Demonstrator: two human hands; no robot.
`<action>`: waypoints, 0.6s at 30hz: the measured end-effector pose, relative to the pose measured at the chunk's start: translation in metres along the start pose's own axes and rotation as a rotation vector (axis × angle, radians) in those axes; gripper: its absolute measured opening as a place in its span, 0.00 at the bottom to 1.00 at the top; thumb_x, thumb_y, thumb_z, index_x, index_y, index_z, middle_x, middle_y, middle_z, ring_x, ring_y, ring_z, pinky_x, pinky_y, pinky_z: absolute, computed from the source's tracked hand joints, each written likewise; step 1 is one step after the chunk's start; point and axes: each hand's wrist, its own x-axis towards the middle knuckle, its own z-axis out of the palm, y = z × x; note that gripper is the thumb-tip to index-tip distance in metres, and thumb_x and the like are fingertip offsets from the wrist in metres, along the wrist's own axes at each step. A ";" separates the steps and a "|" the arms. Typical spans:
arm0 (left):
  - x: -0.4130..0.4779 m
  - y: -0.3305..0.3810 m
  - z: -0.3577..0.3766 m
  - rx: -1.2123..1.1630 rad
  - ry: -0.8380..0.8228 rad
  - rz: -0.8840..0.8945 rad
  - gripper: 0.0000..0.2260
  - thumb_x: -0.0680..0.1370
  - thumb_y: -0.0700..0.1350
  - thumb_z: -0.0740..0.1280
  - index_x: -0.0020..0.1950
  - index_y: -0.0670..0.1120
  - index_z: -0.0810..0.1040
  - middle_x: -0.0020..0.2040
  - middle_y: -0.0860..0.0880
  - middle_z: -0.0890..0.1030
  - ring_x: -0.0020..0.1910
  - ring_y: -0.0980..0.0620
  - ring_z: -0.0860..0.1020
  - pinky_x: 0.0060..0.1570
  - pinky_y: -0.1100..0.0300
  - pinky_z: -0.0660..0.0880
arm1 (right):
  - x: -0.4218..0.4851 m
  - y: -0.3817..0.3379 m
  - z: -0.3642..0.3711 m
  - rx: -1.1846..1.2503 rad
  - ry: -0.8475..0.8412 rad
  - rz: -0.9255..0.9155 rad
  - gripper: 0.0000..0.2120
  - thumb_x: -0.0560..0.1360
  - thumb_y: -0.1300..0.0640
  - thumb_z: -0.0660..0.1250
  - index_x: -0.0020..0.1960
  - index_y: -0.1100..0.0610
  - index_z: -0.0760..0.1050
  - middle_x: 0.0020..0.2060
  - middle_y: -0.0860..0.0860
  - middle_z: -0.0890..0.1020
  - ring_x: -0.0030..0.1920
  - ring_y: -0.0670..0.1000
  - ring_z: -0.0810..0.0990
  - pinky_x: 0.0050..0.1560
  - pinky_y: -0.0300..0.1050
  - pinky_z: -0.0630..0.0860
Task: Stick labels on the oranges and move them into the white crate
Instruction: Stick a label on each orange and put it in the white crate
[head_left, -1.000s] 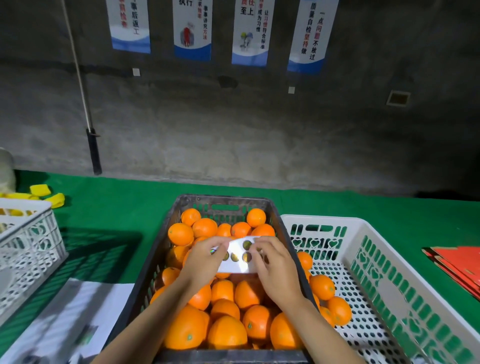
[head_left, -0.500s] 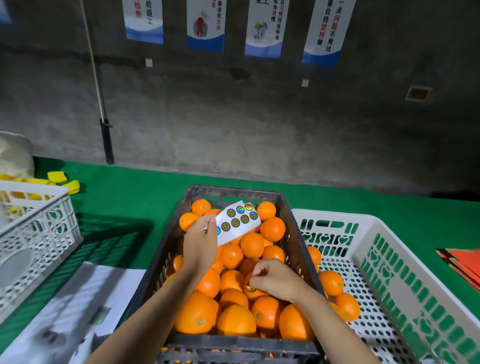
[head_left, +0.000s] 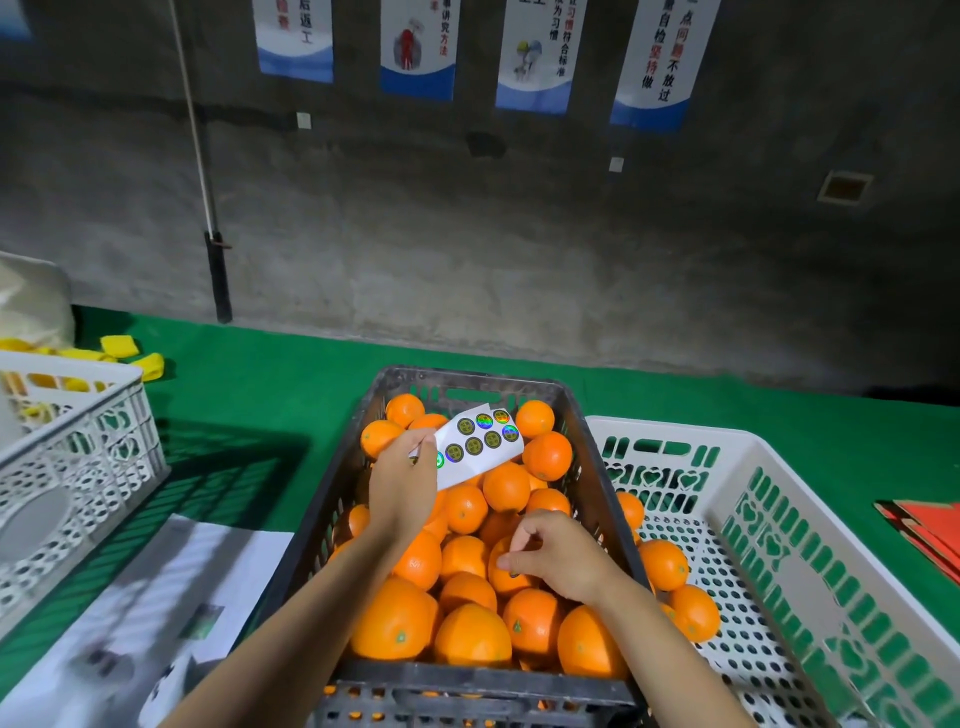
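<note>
Few round oranges (head_left: 664, 565) sit in the white perforated plastic crate (head_left: 675, 430); the black plastic crate (head_left: 327, 509) is heaped, so most work is left. Left grip (head_left: 402, 488) pinches the white label sheet (head_left: 478, 447); right grip (head_left: 558, 558) curls on one orange (head_left: 503, 576), pressing a label.

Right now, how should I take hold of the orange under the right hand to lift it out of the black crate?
Grip the orange by its upper dome from straight above, fingers spread round the top. Its sides are wedged by neighbouring oranges, so only the top is free. Probably keep off the fresh label.
</note>
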 end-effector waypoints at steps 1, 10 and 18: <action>0.000 -0.001 0.000 -0.001 0.000 0.000 0.06 0.83 0.49 0.61 0.56 0.52 0.77 0.48 0.50 0.82 0.42 0.57 0.80 0.32 0.66 0.72 | 0.000 -0.001 0.000 0.016 -0.004 0.002 0.10 0.72 0.51 0.77 0.42 0.57 0.81 0.41 0.48 0.82 0.46 0.44 0.80 0.49 0.40 0.76; 0.001 -0.004 0.000 -0.010 -0.010 -0.009 0.09 0.83 0.50 0.61 0.60 0.50 0.78 0.49 0.50 0.82 0.42 0.57 0.81 0.31 0.67 0.72 | 0.001 0.002 0.002 -0.021 -0.001 0.026 0.11 0.73 0.50 0.76 0.43 0.58 0.83 0.45 0.47 0.81 0.48 0.45 0.79 0.52 0.41 0.75; 0.002 -0.007 0.001 0.006 -0.014 -0.007 0.09 0.83 0.51 0.62 0.59 0.51 0.77 0.47 0.53 0.82 0.40 0.58 0.81 0.27 0.73 0.69 | 0.002 0.000 0.004 -0.174 0.067 -0.017 0.07 0.71 0.52 0.77 0.41 0.55 0.83 0.58 0.46 0.76 0.62 0.45 0.74 0.61 0.44 0.72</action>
